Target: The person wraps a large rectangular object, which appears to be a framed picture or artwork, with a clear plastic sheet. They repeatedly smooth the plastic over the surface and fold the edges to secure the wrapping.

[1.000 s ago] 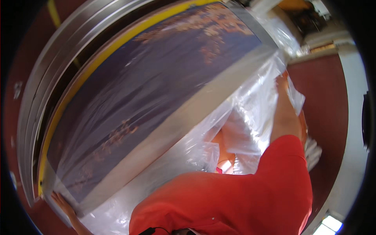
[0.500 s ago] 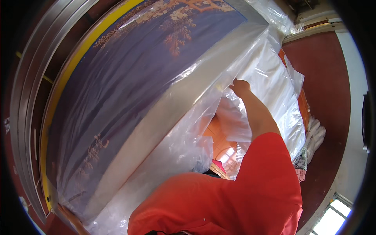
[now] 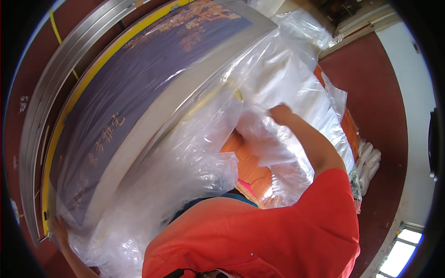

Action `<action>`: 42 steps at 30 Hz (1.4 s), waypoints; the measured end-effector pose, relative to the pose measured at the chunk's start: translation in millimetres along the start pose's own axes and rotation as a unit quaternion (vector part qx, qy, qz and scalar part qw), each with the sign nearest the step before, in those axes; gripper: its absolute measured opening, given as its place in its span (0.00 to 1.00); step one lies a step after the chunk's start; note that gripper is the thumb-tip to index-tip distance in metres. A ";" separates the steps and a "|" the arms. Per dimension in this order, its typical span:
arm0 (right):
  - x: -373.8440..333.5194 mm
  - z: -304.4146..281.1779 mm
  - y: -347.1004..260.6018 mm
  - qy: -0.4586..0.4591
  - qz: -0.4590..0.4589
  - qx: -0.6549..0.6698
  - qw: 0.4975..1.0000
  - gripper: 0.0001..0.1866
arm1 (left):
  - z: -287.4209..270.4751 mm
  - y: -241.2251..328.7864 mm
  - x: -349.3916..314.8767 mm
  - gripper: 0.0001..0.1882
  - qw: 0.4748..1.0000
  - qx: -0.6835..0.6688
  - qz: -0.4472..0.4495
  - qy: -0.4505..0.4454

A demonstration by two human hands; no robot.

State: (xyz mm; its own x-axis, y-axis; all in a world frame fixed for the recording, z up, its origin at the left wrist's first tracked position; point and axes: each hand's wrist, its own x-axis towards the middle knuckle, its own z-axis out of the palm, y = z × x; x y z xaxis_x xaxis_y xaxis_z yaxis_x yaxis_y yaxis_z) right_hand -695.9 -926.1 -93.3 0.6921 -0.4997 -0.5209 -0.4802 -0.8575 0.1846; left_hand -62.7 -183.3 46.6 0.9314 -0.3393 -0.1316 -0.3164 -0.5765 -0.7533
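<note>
A large framed panel (image 3: 134, 88) stands on the left, with a purple-grey centre, embroidered-looking blossoms, a pale border and a yellow outer edge. Clear plastic sheeting (image 3: 204, 134) lies over it and billows in loose folds along its right side. My right hand (image 3: 281, 114) is closed on the plastic sheeting, held out to the right of the panel; motion slightly blurs it. At the panel's lower left corner, my left hand (image 3: 60, 230) rests against the edge with its fingers stretched upward; film partly covers them.
Silvery metal rails (image 3: 34, 125) lean along the far left. White plastic-wrapped goods (image 3: 292, 69) lie on the right, next to a dark red floor or wall surface (image 3: 371, 102). White bundles (image 3: 368, 167) sit farther right. Orange wooden planks (image 3: 248, 157) show between the sheets.
My right hand has drawn the film away from the panel's right edge. The sheeting between my hands has bunched and blurred, showing a yellow edge beneath it. My left hand stays by the lower corner.
</note>
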 end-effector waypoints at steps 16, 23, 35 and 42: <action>-123.6 -257.2 -170.0 -0.023 -0.369 0.351 0.860 0.16 | -322.2 174.1 -182.5 0.23 0.187 -0.913 0.338 -0.133; -60.2 -125.0 -32.4 -0.215 -0.192 0.217 0.933 0.09 | -268.4 33.9 -27.1 0.18 0.505 -0.808 0.303 -0.019; -57.7 -207.8 -20.7 0.418 0.075 0.124 0.897 0.28 | -184.3 40.3 30.0 0.12 0.730 -0.673 -0.080 0.089; -28.1 -274.3 -177.1 -0.008 -0.211 0.295 0.932 0.19 | -155.1 52.6 -75.0 0.11 0.152 -0.988 -0.009 0.016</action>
State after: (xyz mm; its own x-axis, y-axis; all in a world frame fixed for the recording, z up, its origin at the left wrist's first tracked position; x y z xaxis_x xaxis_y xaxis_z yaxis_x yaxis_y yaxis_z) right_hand -482.5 -793.8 117.3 0.8807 -0.1271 -0.4564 -0.3830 -0.7581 -0.5278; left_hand -177.1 -303.5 116.8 0.9439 -0.3098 -0.1140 0.2210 0.3366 0.9153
